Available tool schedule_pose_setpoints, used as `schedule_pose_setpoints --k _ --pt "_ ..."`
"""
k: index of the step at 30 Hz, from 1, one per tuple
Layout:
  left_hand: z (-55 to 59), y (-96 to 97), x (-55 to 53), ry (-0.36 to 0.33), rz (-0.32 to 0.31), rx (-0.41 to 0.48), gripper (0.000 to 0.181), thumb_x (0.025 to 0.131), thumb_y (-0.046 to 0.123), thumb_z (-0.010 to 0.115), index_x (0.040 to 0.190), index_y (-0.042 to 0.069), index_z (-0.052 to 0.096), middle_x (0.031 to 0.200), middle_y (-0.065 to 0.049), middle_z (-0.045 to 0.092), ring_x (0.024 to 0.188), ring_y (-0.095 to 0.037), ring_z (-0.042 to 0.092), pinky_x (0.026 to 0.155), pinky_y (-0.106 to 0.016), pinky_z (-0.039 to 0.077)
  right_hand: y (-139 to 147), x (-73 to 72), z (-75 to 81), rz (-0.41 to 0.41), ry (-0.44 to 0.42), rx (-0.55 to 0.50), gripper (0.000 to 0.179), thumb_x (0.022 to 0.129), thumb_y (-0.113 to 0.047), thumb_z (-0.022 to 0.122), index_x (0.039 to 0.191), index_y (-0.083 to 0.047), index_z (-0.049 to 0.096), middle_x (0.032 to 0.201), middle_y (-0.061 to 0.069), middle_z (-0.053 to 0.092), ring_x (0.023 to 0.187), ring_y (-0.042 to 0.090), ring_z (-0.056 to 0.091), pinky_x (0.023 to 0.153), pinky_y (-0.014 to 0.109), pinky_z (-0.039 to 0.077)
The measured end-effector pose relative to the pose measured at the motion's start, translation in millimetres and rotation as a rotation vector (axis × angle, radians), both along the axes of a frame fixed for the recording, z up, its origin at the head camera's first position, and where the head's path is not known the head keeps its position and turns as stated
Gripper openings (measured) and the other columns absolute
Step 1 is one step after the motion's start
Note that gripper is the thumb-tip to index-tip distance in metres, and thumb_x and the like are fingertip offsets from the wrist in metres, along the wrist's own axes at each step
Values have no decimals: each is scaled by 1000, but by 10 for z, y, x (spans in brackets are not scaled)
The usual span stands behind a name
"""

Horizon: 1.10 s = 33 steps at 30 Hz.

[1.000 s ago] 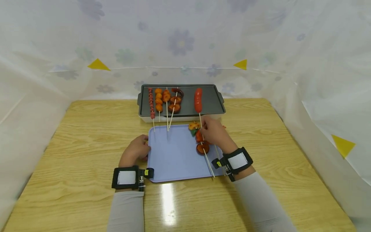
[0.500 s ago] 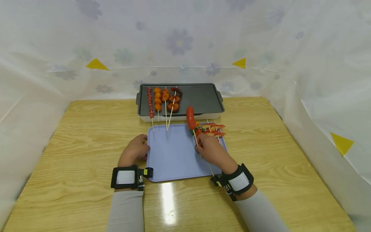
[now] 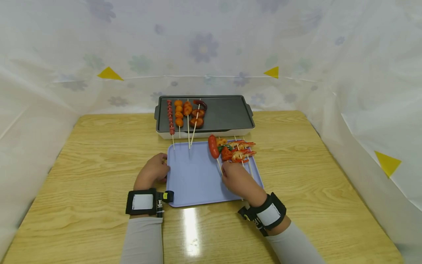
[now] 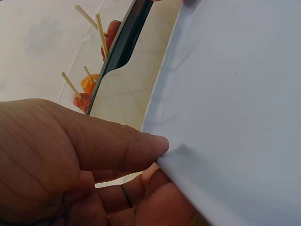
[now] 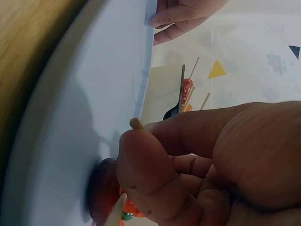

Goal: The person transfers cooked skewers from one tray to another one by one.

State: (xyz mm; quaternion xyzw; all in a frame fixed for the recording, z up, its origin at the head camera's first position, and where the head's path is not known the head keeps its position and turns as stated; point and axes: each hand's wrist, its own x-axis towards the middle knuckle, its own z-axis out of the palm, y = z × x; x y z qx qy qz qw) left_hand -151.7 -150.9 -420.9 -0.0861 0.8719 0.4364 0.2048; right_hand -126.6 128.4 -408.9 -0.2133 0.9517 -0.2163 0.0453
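Note:
My right hand (image 3: 242,183) pinches the stick of a sausage skewer (image 3: 213,146) over the right part of the lavender tray (image 3: 194,183). The stick's blunt end pokes out between thumb and finger (image 5: 136,123) in the right wrist view. Beside the sausage lies a mixed skewer (image 3: 226,153) with red, green and yellow pieces, its lower part hidden by the right hand. Shrimp skewers (image 3: 243,157) lie at the tray's right edge. My left hand (image 3: 153,170) grips the tray's left rim; in the left wrist view its thumb (image 4: 150,145) is on top and fingers are underneath.
Behind the tray stands a black griddle (image 3: 227,113) with several skewers on its left half: small red pieces (image 3: 170,115), orange balls (image 3: 179,114), a browned piece (image 3: 187,108) and mushroom-like slices (image 3: 197,122). Their sticks overhang its front edge. White floral sheeting surrounds the wooden table (image 3: 108,154).
My right hand has brought the sausage skewer off the griddle, toward me and slightly left, over the tray beside the mixed skewer. My left hand keeps its hold on the tray.

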Motion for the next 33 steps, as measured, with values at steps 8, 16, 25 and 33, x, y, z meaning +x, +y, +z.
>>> schedule_pose_setpoints --k 8,16,25,33 --pt "-15 10 -4 -10 5 -5 51 93 1 49 144 -4 40 93 -15 54 70 -22 58 59 -30 51 -21 12 -24 -20 -52 24 18 85 5 61 74 -7 54 62 0 46 55 15 43 49 27 32" --pt "-41 6 -16 -12 10 -5 51 94 1 49 144 -4 40 94 -15 54 70 -22 58 59 -30 51 -50 26 -43 -18 -98 35 18 84 7 60 73 -7 56 65 1 47 57 16 43 51 28 33" --pt "-47 1 -7 -23 19 10 52 94 1 49 144 -3 39 97 -16 54 72 -23 59 60 -30 52 -94 12 -111 -19 -112 45 21 84 6 61 70 -8 55 62 0 44 55 16 43 50 28 32" --pt "-13 2 -7 -11 16 12 52 94 2 49 145 -4 39 98 -17 56 68 -23 60 58 -30 51 -93 13 -114 -33 -107 52 19 84 6 60 71 -8 56 63 2 49 55 16 45 49 29 34"
